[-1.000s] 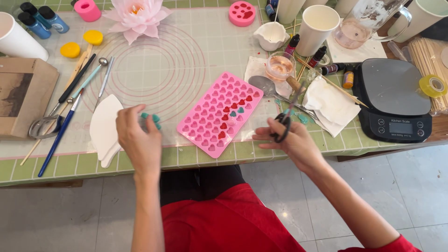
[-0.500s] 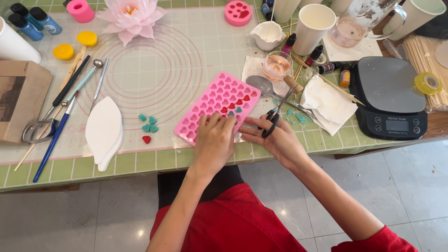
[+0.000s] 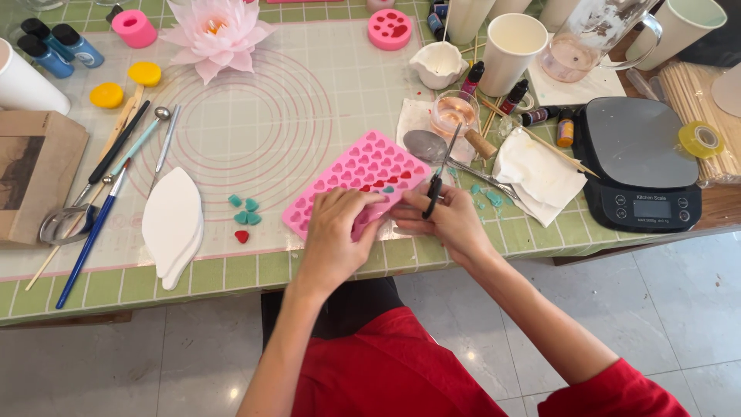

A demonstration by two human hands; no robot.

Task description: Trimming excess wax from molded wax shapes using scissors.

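Observation:
A pink silicone mould with many small heart cavities lies tilted on the mat, a few cavities filled red and teal. My left hand grips the mould's near edge, fingers curled over it. My right hand holds small black-handled scissors and also touches the mould's near right corner. To the left of the mould lie three teal hearts and one red heart, loose on the mat.
White leaf-shaped pieces lie at the front left, beside pens and tools. A pink paper flower, paper cups, a glass jug, tissues and a black kitchen scale crowd the back and right.
My left hand set loose hearts down on the mat, then moved right onto the mould's near edge. My right hand with the scissors came in closer to the mould.

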